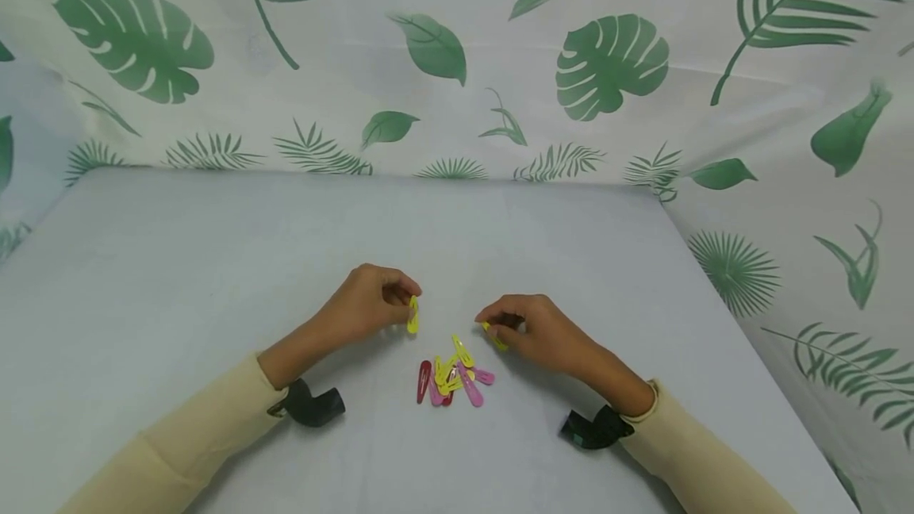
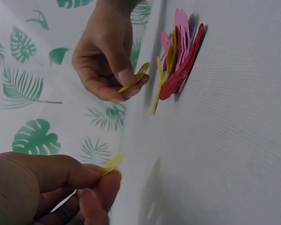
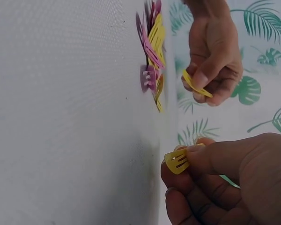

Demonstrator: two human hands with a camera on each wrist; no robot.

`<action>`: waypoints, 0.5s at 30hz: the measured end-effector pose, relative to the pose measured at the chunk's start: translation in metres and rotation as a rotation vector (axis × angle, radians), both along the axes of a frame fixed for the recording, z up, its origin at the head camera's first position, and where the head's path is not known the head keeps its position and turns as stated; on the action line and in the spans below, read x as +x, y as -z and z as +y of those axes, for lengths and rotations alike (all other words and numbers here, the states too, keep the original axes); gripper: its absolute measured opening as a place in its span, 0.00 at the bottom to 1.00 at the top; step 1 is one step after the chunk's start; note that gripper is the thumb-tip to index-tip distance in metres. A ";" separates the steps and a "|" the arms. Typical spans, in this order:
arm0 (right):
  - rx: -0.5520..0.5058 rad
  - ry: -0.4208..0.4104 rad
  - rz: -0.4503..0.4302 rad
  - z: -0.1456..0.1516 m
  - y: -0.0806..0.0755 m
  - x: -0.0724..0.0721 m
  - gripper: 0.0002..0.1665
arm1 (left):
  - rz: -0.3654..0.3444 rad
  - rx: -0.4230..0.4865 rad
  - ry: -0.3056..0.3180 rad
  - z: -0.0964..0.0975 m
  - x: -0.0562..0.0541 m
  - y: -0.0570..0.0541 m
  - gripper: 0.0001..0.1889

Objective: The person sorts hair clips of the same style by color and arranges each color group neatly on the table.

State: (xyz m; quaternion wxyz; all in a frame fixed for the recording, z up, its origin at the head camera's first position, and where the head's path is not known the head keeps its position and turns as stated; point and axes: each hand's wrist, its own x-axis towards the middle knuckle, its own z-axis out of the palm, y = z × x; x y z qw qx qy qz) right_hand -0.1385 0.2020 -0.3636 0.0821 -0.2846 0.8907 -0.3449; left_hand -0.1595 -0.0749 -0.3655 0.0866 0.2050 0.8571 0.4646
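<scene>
My left hand (image 1: 367,300) pinches a yellow snap hair clip (image 1: 412,316) between thumb and fingers, just above the table. In my right hand (image 1: 546,331) another yellow hair clip (image 3: 178,161) is held between thumb and fingertips, its slotted wide end sticking out. Between and a little nearer than the hands lies a small pile of hair clips in yellow, pink and red. A red clip (image 1: 424,381) lies at the pile's left edge, a pink clip (image 1: 470,385) toward its right, and a yellow clip (image 1: 462,350) at its far side. Some clips overlap and partly hide others.
A pale cloth covers the table (image 1: 214,260). Behind it and along the right side hangs a white curtain (image 1: 500,62) printed with green leaves. Black wrist cameras (image 1: 314,405) sit on both wrists, low over the table.
</scene>
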 end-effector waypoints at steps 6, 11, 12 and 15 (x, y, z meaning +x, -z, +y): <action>-0.017 0.002 0.027 0.000 0.001 -0.004 0.12 | 0.038 0.060 -0.041 -0.001 -0.001 0.003 0.13; -0.028 0.032 0.036 -0.002 0.000 -0.009 0.09 | 0.063 0.063 -0.052 0.001 -0.006 0.003 0.13; -0.031 0.039 0.037 -0.003 0.000 -0.010 0.09 | 0.068 0.058 -0.053 0.001 -0.008 0.004 0.13; -0.041 0.060 0.048 -0.004 0.000 -0.015 0.08 | 0.062 0.046 -0.055 0.003 -0.014 0.006 0.13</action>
